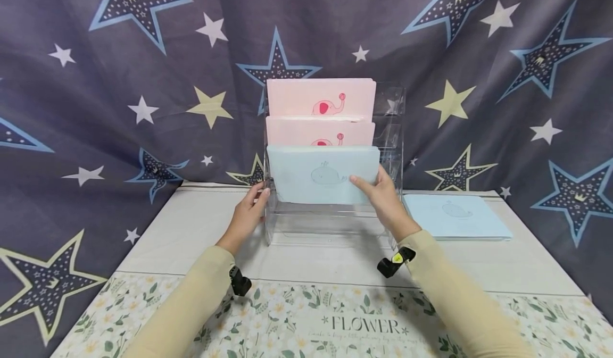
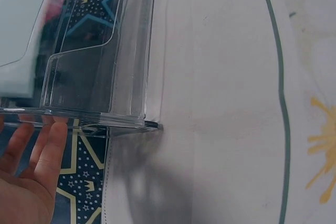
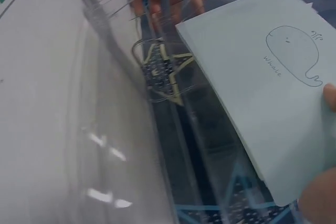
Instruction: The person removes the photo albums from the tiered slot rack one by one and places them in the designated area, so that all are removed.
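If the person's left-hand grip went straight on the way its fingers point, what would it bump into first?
Most likely the clear tiered rack's left side panel: the left-hand grip seems right up against it, though see-through plastic makes actual contact hard to judge.

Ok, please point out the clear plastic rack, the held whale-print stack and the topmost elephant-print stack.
Clear plastic rack (image 1: 330, 225), head view: lower front part.
Held whale-print stack (image 3: 262, 95), right wrist view: front face.
Topmost elephant-print stack (image 1: 320, 98), head view: front face.

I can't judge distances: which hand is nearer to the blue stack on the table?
Right. The right hand is left of the blue stack; the left hand is at the left side of the clear rack.
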Tool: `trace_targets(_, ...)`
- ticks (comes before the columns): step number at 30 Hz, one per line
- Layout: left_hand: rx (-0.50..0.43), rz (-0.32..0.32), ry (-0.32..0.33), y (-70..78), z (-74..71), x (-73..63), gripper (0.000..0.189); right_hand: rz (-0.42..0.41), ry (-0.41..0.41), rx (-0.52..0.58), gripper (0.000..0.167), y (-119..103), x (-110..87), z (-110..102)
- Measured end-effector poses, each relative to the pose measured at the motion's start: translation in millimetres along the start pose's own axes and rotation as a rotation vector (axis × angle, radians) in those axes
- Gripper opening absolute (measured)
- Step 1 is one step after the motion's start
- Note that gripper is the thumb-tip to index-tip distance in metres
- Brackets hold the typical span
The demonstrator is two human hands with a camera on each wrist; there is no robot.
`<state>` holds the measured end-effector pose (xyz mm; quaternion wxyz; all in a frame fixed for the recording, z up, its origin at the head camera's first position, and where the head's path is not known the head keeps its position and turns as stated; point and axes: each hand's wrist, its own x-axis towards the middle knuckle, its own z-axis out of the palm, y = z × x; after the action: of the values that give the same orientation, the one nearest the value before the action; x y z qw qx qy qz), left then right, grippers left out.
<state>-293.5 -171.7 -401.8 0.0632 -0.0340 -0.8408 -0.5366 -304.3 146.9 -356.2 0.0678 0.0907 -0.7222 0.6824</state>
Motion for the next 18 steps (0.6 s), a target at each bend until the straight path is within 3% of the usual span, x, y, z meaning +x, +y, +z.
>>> trace_targets(8,0.017,0.001,0.001,1.6,0.4,1.0,0.057,-0.093,0.019,-0.006,0.064,-27.1,-3.5,-20.1)
trace_targets(18,0.02,0.002,0.0,1.5,0.6,0.2,0.057,-0.135,0.019,-0.039,0.063,-51.1,-18.8,-57.9)
